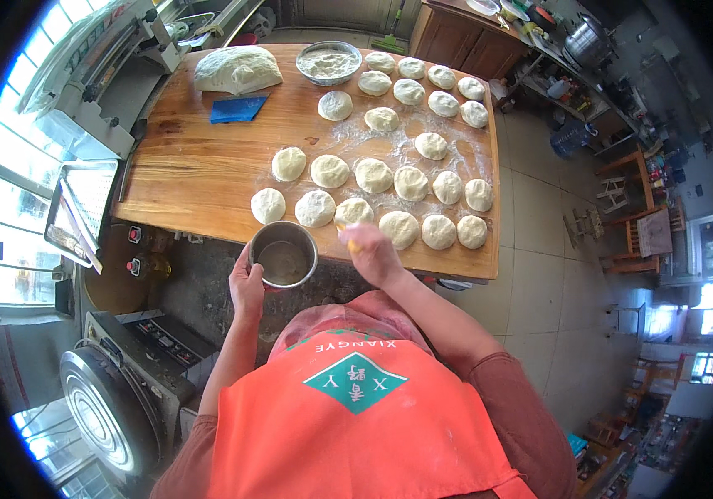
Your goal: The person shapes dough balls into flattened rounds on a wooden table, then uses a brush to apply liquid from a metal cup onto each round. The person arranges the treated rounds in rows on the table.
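My left hand [248, 284] grips a round stainless steel pot [308, 244] by its side, at the table's near edge. Its mouth faces up, and a brownish content shows inside. My right hand [376, 254] is closed around a small yellow tool [354, 247]; fingers and blur hide most of it, so its kind is unclear. The tool's tip is over the near edge of a flattened dough round [354, 211] in the front row. Beside that round lie a floury one [315, 208] on the left and a smooth one [399, 229] on the right.
More dough rounds [374, 176] lie in rows on the wooden table [200, 162]. Farther back are a large dough mass [238, 70], a blue scraper [239, 109] and a bowl of flour [329, 63]. A dough machine [107, 75] stands left, an electric griddle [104, 411] lower left.
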The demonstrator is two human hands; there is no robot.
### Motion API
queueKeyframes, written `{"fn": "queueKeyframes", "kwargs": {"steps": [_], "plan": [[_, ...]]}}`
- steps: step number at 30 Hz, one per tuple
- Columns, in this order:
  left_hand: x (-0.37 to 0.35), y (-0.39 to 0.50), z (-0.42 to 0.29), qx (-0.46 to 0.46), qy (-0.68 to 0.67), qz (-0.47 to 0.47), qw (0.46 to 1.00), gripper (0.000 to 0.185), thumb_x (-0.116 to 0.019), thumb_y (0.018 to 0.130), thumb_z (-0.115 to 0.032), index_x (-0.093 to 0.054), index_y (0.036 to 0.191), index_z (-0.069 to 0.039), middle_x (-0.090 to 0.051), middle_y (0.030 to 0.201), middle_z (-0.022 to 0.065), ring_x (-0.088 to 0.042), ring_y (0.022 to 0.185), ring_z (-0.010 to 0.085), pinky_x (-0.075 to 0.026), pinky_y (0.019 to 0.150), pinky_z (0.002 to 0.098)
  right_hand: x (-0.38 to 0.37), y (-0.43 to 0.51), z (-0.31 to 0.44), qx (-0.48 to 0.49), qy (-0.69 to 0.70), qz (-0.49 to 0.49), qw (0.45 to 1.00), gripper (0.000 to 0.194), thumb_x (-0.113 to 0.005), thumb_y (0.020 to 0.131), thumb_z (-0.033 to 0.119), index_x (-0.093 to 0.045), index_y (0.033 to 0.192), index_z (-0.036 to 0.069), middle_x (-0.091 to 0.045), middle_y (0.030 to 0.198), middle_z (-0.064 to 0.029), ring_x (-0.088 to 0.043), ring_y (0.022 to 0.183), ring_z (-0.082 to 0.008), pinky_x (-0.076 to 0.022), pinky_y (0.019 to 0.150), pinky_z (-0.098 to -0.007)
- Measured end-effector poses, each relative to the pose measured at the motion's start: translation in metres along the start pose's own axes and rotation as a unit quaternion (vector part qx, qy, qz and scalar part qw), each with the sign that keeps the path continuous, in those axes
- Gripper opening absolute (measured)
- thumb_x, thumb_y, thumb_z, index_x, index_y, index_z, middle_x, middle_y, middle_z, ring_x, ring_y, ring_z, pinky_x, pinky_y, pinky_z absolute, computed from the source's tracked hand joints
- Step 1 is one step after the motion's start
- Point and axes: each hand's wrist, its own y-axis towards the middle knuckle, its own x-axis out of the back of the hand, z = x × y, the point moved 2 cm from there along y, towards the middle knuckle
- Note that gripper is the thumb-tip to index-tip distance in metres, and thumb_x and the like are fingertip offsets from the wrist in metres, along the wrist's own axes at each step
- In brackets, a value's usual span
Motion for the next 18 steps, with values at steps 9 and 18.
{"fn": "queueKeyframes", "kwargs": {"steps": [9, 18], "plan": [[-0.003, -0.004, -0.011, -0.004, -0.007, -0.009, 1.0, 0.056, -0.046, 0.092, 0.006, -0.052, 0.147, -0.006, -0.066, 0.11, 0.0082, -0.069, 0.076, 0.0142, -0.064, 0.054, 0.0316, -0.016, 0.022, -0.122, -0.452, 0.433, -0.288, 0.724, 0.018, -0.065, 0.094, 0.006, -0.064, 0.105, -0.007, -0.072, 0.087, -0.0195, -0.072, 0.06, -0.0266, -0.0644, 0.053, -0.0334], [0.0, -0.002, -0.001, 0.003, -0.016, -0.011, 1.0, 0.057, -0.045, 0.091, 0.006, -0.054, 0.146, -0.007, -0.065, 0.098, 0.0044, -0.069, 0.073, 0.0127, -0.063, 0.054, 0.0307, 0.036, -0.004, -0.078, -0.276, 0.132, -0.236, 0.923, 0.015, -0.066, 0.092, 0.004, -0.069, 0.106, -0.001, -0.074, 0.095, -0.0162, -0.074, 0.083, -0.0264, -0.0619, 0.072, -0.0345]]}}
